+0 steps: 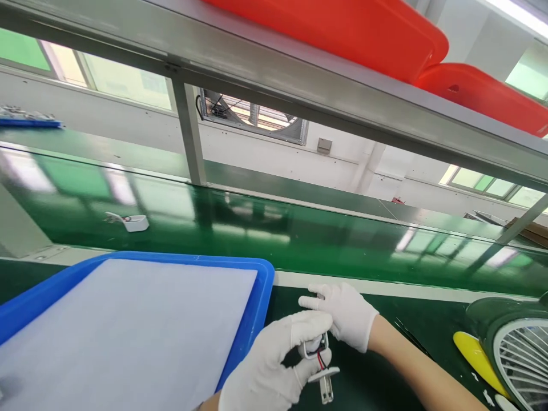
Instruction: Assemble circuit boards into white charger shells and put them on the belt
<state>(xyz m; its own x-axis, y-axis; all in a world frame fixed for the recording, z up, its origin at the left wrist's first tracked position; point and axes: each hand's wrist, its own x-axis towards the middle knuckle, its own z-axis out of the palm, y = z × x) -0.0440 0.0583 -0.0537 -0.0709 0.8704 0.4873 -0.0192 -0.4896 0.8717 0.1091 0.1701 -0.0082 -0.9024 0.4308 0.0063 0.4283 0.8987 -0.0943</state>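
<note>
My left hand (274,359), in a white glove, is closed on a small white charger housing (314,346), gripped between thumb and fingers. Its open side shows parts inside. Red and black wires run from it to a white plug plate (324,374) with metal prongs, which hangs just below the fingers. Behind it, my right hand (342,314), also gloved, reaches over the dark green bench with fingers bent together. A small greyish bit shows between its fingertips, too small to name.
A blue tray (268,285) lined with a white sheet lies at left. Beyond runs a shiny green conveyor belt (257,234) carrying another white housing with wires (136,222). At right stands a green fan (526,354) beside a yellow object (477,357). Red bins (342,28) sit on the shelf overhead.
</note>
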